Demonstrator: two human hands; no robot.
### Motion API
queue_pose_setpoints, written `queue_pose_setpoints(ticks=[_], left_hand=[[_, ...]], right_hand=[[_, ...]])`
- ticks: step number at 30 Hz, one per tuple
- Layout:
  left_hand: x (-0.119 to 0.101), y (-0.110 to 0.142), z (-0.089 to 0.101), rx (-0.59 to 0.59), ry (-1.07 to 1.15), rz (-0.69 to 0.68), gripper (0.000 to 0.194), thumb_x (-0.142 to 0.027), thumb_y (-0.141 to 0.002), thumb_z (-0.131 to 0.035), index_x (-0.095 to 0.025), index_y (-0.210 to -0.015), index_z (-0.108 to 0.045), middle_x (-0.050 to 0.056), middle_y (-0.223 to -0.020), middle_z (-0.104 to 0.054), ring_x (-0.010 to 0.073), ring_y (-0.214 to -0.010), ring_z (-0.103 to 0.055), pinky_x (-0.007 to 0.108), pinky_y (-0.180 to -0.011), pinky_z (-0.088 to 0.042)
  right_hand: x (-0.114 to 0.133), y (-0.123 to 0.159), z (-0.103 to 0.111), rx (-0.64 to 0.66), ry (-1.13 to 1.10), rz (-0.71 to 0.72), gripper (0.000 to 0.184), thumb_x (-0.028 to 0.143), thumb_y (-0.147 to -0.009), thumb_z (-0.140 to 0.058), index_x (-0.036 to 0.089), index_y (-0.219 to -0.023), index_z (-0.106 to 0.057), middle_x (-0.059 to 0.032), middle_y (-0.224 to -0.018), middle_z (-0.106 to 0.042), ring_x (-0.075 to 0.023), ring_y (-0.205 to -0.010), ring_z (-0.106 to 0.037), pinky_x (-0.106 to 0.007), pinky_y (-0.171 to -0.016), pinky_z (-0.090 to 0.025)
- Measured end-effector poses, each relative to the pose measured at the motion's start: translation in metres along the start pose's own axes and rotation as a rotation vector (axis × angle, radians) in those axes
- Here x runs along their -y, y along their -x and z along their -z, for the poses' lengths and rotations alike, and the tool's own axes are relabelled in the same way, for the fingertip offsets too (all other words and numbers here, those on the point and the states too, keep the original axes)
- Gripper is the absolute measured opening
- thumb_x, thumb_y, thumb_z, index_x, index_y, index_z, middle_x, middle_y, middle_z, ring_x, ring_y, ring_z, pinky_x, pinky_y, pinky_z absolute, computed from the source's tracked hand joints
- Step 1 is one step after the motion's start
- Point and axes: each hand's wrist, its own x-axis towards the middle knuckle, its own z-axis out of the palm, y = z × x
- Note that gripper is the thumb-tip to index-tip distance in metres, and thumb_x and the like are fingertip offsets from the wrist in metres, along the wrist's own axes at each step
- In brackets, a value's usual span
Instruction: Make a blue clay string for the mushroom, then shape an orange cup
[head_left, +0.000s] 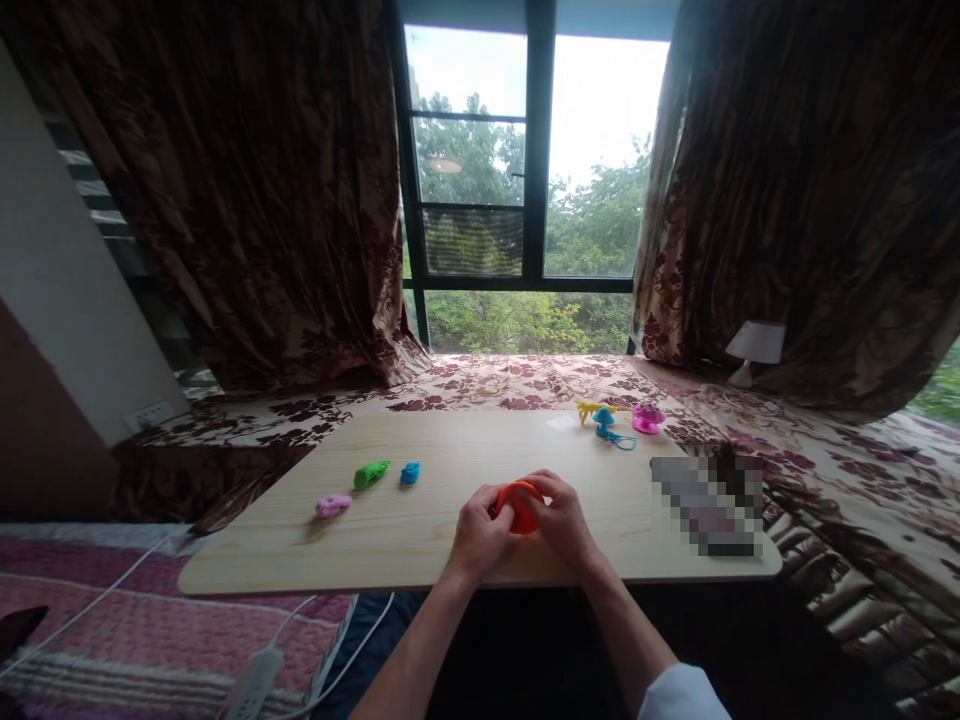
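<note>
Near the front edge of the wooden tabletop (420,550), my left hand (478,525) and my right hand (562,518) grip an orange, rounded piece (523,507) between them. It looks like modelling clay, though I cannot tell its kind for sure. My thumbs press into its near side, and the fingers cover part of its rim. To the left lie a pink lump (333,506), a green piece (371,475) and a small blue piece (409,473).
At the back right of the table stand a blue mushroom-shaped figure (603,422), a yellow figure (592,410) and a magenta mushroom-shaped figure (647,418). A blurred-out object (705,505) lies at the right edge. Beyond are a white lamp (756,345) and, lower left, a power strip (255,685).
</note>
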Motion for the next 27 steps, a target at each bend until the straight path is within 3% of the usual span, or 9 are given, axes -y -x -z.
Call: queue_pose_setpoints(ticks=[8,13,18,23,27], left_hand=[[0.0026,-0.0003,-0.0001,-0.016,0.03,0.013,0.025,-0.021,-0.076,-0.049,-0.018,-0.097,-0.062,0.004,-0.091,-0.065,0.0161,-0.083,-0.06,0.028,-0.076,-0.046],[0.0,0.0004,-0.0008,0.001,0.047,0.008,0.025,-0.019,-0.074,-0.051,-0.018,-0.097,-0.062,0.003,-0.09,-0.065,0.0157,-0.082,-0.06,0.027,-0.075,-0.047],[-0.0033,0.001,-0.0005,-0.001,0.047,-0.006,0.022,-0.019,-0.073,-0.052,-0.019,-0.091,-0.064,0.002,-0.083,-0.065,0.0148,-0.077,-0.059,0.026,-0.072,-0.047],[0.0003,-0.0004,-0.0011,-0.066,0.057,0.02,0.025,-0.021,-0.075,-0.05,-0.018,-0.096,-0.063,0.004,-0.092,-0.065,0.016,-0.083,-0.06,0.027,-0.072,-0.048],[0.0009,-0.0008,-0.0016,-0.072,0.048,0.025,0.026,-0.024,-0.074,-0.052,-0.018,-0.097,-0.064,0.005,-0.093,-0.065,0.016,-0.082,-0.06,0.027,-0.071,-0.048]], right_hand=[[0.0013,-0.0008,-0.002,0.011,0.007,0.008,0.018,0.017,-0.077,-0.058,0.022,-0.092,-0.067,-0.0027,-0.086,-0.061,-0.0161,-0.078,-0.057,-0.026,-0.069,-0.047],[0.0012,-0.0003,-0.0001,0.012,0.015,0.006,0.012,0.02,-0.079,-0.057,0.021,-0.081,-0.069,-0.0022,-0.081,-0.06,-0.0152,-0.075,-0.057,-0.026,-0.069,-0.047],[-0.0006,0.0001,-0.0012,-0.012,0.03,0.005,0.013,0.02,-0.08,-0.055,0.02,-0.079,-0.068,-0.0026,-0.08,-0.06,-0.0155,-0.075,-0.057,-0.026,-0.07,-0.046],[-0.0009,-0.0006,-0.0031,-0.018,0.033,0.006,0.015,0.022,-0.079,-0.057,0.02,-0.09,-0.067,-0.0031,-0.084,-0.061,-0.0158,-0.075,-0.058,-0.026,-0.068,-0.047],[-0.0007,0.0003,-0.0006,-0.016,0.047,0.008,0.012,0.022,-0.079,-0.056,0.021,-0.082,-0.068,-0.0027,-0.078,-0.062,-0.0155,-0.072,-0.057,-0.026,-0.068,-0.047]])
